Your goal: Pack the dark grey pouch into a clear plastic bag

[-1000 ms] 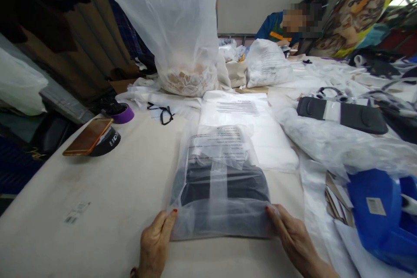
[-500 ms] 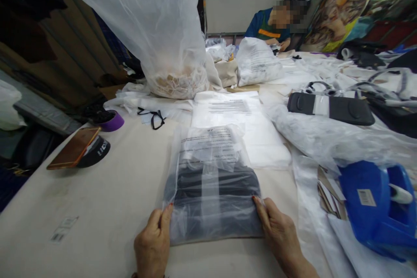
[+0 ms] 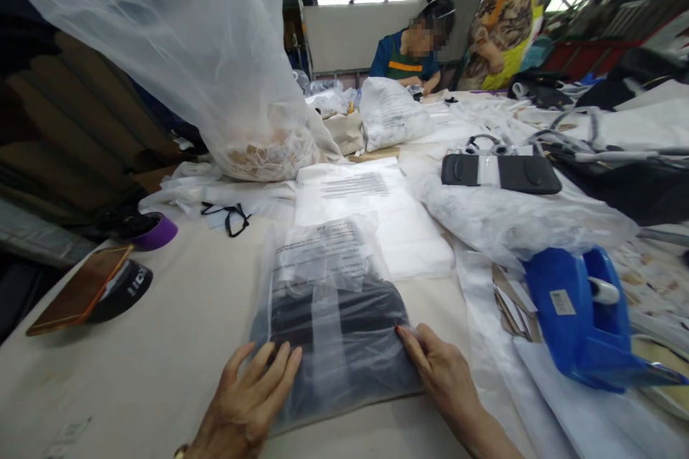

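Note:
A clear plastic bag [image 3: 371, 362] with printed lines near its top lies in front of me on the table. Inside it is a flat, dark folded item [image 3: 293, 319] with a pale band down its middle; its exact kind is hard to make out. My left hand [image 3: 247, 394] rests over the bag's left side, fingers stretched out on the plastic. At the right edge my right hand [image 3: 444, 369] pinches the plastic bag between thumb and fingers. Just beyond lies a stack of flat white printed bags [image 3: 417, 247].
A phone [image 3: 80, 287] leans on a black roll at left, near a purple tape roll [image 3: 156, 231]. Right stand a blue tape dispenser [image 3: 554, 330], crumpled plastic [image 3: 500, 219] and a dark banded bag [image 3: 503, 172]. A big plastic sack [image 3: 231, 86] hangs behind; a co-worker [image 3: 406, 57] sits opposite.
My left hand has let go of the bag's left edge and now lies spread on top. My right hand keeps its hold. The bag has tilted slightly, and the view has turned right.

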Demonstrator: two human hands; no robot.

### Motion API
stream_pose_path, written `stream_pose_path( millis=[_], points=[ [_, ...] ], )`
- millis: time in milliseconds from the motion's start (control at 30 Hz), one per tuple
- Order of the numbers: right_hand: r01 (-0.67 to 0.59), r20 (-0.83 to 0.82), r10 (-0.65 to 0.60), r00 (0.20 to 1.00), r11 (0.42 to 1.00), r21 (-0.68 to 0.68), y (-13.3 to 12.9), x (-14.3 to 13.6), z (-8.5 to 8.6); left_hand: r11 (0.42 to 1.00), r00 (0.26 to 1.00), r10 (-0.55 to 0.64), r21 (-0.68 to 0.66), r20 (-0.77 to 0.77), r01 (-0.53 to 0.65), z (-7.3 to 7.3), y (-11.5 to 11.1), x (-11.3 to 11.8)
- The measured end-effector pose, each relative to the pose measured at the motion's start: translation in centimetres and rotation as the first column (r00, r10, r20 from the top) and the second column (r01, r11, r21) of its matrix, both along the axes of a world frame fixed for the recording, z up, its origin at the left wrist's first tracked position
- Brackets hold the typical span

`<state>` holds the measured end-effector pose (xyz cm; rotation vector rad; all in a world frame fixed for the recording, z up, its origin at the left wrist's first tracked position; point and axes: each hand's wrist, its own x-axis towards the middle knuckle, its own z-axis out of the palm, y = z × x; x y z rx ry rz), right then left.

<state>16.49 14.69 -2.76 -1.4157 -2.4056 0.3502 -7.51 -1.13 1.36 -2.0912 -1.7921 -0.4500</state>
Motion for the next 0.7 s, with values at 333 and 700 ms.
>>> stream_pose_path(
  millis=[333, 700],
  points=[
    [0.044, -0.021, -0.043, 0.999, 0.998, 0.038, 0.5, -0.2, -0.6, 0.958, 0.981, 0.192, 0.221, -0.030, -0.181, -3.0, 4.2, 1.8],
    [0.119, -0.202, -0.082, 0.976, 0.977, 0.179, 2.0, 6.0, 1.9, 0.990, 0.993, 0.116, 0.081, -0.018, -0.114, -3.5, 3.8, 1.0]
  ],
)
